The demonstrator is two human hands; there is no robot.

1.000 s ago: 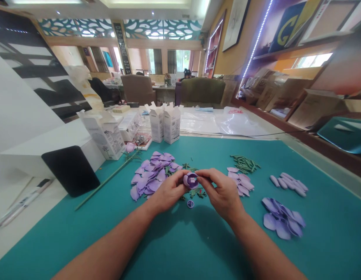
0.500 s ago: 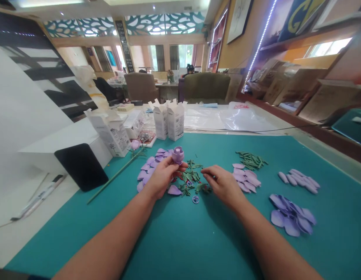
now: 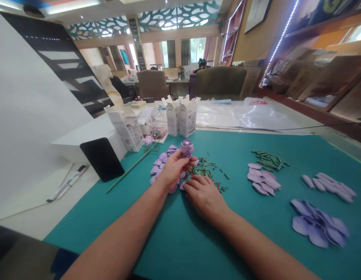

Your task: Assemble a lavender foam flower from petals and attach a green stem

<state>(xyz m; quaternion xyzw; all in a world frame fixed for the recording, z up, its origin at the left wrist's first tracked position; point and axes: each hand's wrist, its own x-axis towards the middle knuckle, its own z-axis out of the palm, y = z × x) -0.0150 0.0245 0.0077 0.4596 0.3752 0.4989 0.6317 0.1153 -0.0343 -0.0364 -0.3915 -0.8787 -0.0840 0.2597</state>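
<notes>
Upright between the fingertips of my left hand [image 3: 175, 170] is a purple flower head [image 3: 187, 148]. My right hand [image 3: 204, 194] rests low on the teal mat, its curled fingers at a pale purple petal [image 3: 183, 186]; whether they grip it is hard to tell. Beyond my right hand lie small green pieces [image 3: 204, 169] with red bits among them. Purple petals [image 3: 160, 165] spread to the left of my left hand, partly covered by it. A stemmed flower [image 3: 130, 168] lies farther left.
To the right lie green sticks [image 3: 269, 160], light petals [image 3: 263, 179], purple rolls [image 3: 329, 186] and darker petals [image 3: 319, 223]. White boxes [image 3: 187, 116] stand at the mat's back edge. A black tablet-like panel [image 3: 102, 159] leans at left. Someone [image 3: 201, 64] is far behind.
My right hand has moved left and nearer, from the green pieces to the petal beside my left hand. My left hand still holds the flower head. The camera view has turned slightly left.
</notes>
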